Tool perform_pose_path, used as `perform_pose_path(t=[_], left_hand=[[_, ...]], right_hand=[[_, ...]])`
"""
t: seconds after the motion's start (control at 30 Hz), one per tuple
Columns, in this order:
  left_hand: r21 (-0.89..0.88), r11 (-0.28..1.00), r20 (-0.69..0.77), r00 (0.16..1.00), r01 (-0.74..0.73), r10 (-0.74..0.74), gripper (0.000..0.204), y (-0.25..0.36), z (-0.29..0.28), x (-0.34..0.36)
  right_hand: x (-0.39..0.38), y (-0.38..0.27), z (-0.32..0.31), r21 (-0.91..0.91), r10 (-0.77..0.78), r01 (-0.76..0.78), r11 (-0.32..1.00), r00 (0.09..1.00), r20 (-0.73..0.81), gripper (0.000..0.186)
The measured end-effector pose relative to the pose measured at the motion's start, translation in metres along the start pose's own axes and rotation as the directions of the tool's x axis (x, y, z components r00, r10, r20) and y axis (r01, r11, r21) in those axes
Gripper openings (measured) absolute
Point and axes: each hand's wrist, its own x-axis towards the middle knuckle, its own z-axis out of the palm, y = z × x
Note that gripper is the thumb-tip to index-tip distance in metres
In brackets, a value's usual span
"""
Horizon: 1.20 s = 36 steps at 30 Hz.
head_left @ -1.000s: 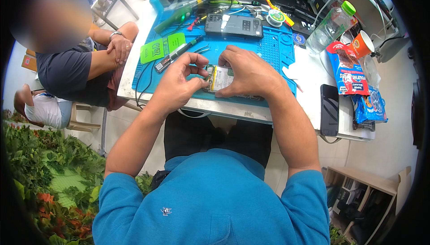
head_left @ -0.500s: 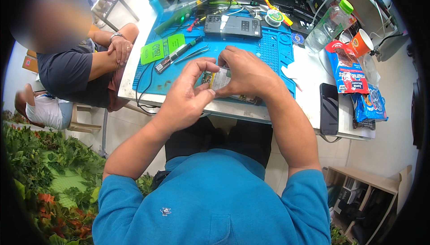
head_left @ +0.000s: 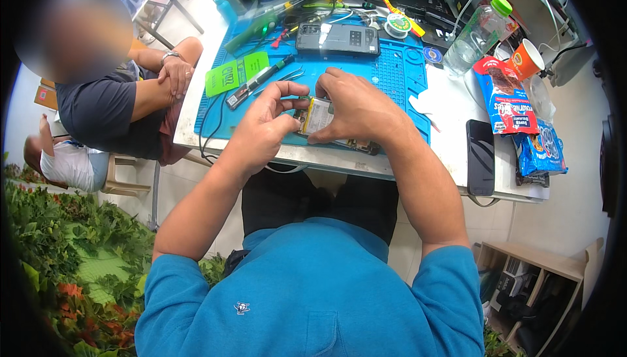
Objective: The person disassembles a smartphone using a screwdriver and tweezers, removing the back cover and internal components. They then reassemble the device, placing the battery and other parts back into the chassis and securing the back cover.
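An opened phone lies on the blue work mat near the front edge of the table, its silvery battery and circuit board bare. My left hand grips the phone's left end, thumb on the near side and fingers curled at the far side. Over the phone's right part arches my right hand, its thumb against the battery's near edge and its fingers at the far edge. That hand hides much of the right half. Tweezers and a black-and-silver pen-shaped tool lie just beyond my left hand.
A dark phone or back cover lies farther back on the mat, beside a green card. To the right are a black phone, snack packets, a bottle and an orange cup. A seated person is at left.
My left thumb has drawn back leftward from beside my right thumb to the phone's left end. The right thumb has shifted slightly left, and more of the battery shows.
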Motion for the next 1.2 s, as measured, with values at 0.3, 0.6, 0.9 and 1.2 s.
perform_pose_path(t=[0.3, 0.6, 0.9, 1.2], left_hand=[[-0.082, 0.996, -0.08, 0.996, 0.027, -0.034, 0.054, 0.006, -0.007, 0.006], [-0.083, 0.997, -0.079, 0.997, 0.007, -0.014, 0.055, 0.011, -0.006, 0.016], [0.621, 0.776, 0.022, 0.992, -0.11, 0.123, 0.05, 0.019, -0.009, 0.02], [0.771, 0.588, 0.153, 0.967, -0.246, 0.205, 0.058, 0.016, -0.003, 0.039]], right_hand=[[0.002, 0.006, 0.003, 0.002, -0.038, 0.038, 0.999, 0.999, -0.024, 0.073], [0.001, 0.002, 0.002, 0.017, -0.011, 0.012, 1.0, 1.0, -0.02, 0.072], [0.003, 0.007, 0.006, 0.016, -0.053, 0.054, 0.998, 0.998, -0.032, 0.071], [-0.002, 0.019, 0.005, 0.035, -0.11, 0.111, 0.993, 0.993, -0.046, 0.07]])
